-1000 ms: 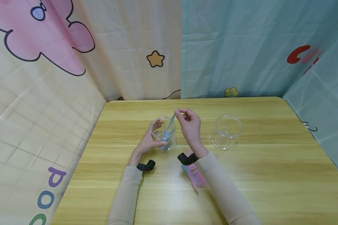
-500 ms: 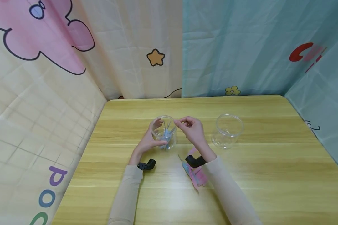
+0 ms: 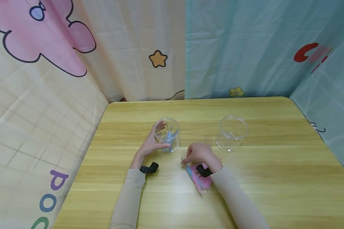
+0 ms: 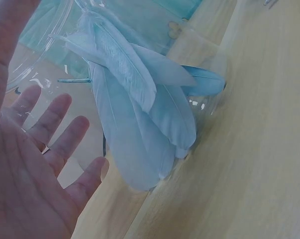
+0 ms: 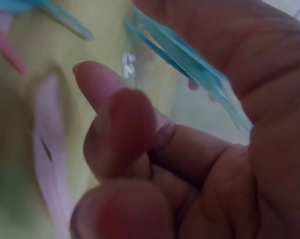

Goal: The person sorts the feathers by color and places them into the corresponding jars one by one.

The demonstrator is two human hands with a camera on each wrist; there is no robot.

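right grip [image 3: 200,153], now lowered, curls over feathers [image 3: 205,183], hold unclear; left grip [image 3: 149,144] cups jar [image 3: 176,144].

A wood-grain table [image 3: 275,184] before a cream curtain [image 3: 132,41] and a pale blue curtain [image 3: 218,51].
The cream curtain shows an orange star [image 3: 158,58]; the pale blue curtain, a yellow flower [image 3: 236,92]. At the left, a grid pattern [image 3: 50,135] and coloured letters [image 3: 59,174] are printed below a large pink cartoon figure [image 3: 46,41]. A soft light reflection [image 3: 177,205] lies on the table.
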